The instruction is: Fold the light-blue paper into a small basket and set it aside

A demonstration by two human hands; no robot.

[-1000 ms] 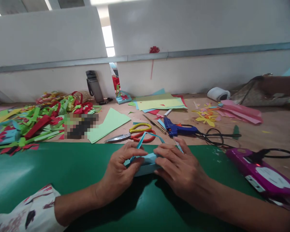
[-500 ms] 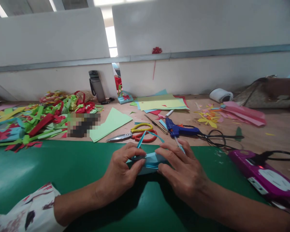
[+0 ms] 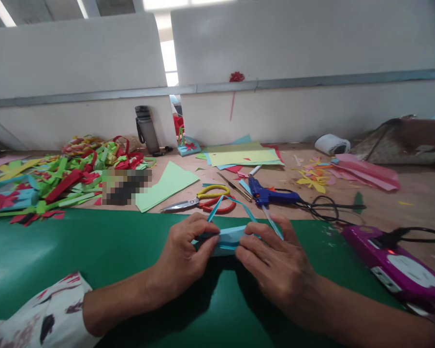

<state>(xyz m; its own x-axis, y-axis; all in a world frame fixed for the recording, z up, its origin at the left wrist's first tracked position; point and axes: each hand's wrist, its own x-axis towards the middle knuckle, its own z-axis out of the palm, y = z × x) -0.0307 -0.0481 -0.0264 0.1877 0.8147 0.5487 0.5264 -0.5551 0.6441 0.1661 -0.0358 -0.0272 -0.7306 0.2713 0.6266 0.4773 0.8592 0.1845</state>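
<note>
A light blue folded paper piece (image 3: 229,238) with a thin paper strip looped above it is held between my hands over the green mat. My left hand (image 3: 188,249) is closed on its left end, thumb and fingers pinching the edge. On the right end, the fingers of my right hand (image 3: 271,253) press the paper closed. The ends of the piece are hidden by my fingers. Just beyond lie scissors (image 3: 203,199) with yellow and red handles. A blue glue gun (image 3: 270,194) rests beyond my right hand, its glue stick pointing toward that hand.
Left is a pile of cut coloured paper (image 3: 79,169). Green sheets (image 3: 166,188), yellow sheets (image 3: 242,152) and a grey bottle (image 3: 147,130) stand or lie farther back. A purple power strip (image 3: 398,263) with a cord is at right, pink paper (image 3: 366,171) behind it.
My right hand's fingers have shifted slightly along the paper, drawing closer together. The blue strip's loop now shows more of its right side. My left hand keeps its pinch.
</note>
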